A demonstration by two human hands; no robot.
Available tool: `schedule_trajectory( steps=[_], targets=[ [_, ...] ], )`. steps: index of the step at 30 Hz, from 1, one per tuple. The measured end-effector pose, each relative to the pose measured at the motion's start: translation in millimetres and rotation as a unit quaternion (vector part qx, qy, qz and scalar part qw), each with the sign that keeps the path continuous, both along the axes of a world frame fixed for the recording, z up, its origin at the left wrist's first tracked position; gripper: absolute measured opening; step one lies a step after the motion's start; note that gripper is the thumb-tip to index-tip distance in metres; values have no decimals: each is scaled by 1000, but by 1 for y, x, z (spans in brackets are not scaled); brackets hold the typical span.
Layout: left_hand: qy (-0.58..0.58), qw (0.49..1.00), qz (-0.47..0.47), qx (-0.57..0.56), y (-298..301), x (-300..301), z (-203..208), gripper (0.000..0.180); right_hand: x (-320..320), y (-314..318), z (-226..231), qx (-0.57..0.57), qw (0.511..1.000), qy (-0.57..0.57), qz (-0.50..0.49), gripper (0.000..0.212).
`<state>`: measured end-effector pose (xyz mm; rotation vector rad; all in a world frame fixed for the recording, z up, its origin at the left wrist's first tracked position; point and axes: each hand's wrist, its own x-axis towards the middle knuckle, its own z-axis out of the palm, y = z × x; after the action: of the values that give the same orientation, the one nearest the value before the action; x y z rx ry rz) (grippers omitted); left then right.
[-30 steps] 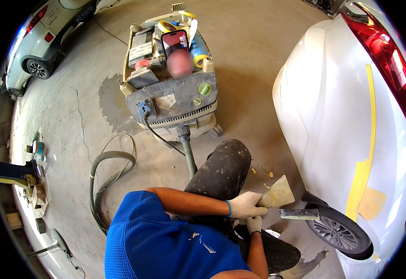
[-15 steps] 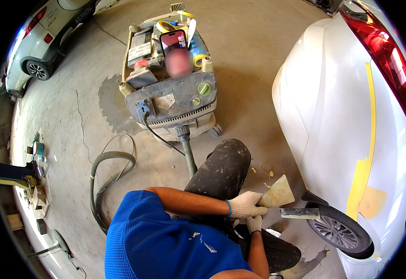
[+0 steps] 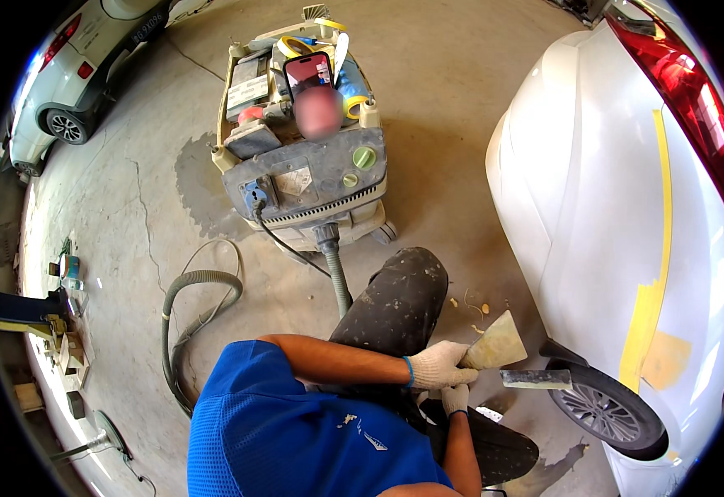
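Observation:
My left hand, in a pale work glove with a blue band at the wrist, is closed on a putty spreader. The spreader is flat, beige and wedge-shaped, and its wide edge points right. Just below, my right hand is gloved too and its fingers are curled, partly hidden by the left. A narrow grey, dark-smeared strip lies to the right of both hands, in front of the car's wheel; whether my right hand holds it is unclear. The white car panel bears yellow masking tape and a beige filler patch.
A dusty vacuum unit stands ahead, carrying tape rolls, a sander and a phone. Its grey hose loops over the floor on the left. Another car is parked at the far left. The near car's wheel is at the right.

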<state>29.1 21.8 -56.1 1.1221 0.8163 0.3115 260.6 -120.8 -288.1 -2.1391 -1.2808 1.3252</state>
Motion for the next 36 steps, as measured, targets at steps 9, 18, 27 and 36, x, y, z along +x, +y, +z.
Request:
schedule_trajectory(
  steps=[9,18,27,36],
  targets=[
    [-3,1000,-1,1,-1,0,-2,37,-2,0,1,16,1000,0,6,34],
    [-6,1000,-2,-15,-1,1,-1,36,0,-1,-4,11,1000,-2,3,32],
    [-9,1000,-7,-4,-1,1,-4,32,-8,1,7,50,998,-25,-4,27],
    [-3,1000,-8,-5,0,0,-1,30,-9,1,-2,66,998,-12,-8,27]
  ],
)
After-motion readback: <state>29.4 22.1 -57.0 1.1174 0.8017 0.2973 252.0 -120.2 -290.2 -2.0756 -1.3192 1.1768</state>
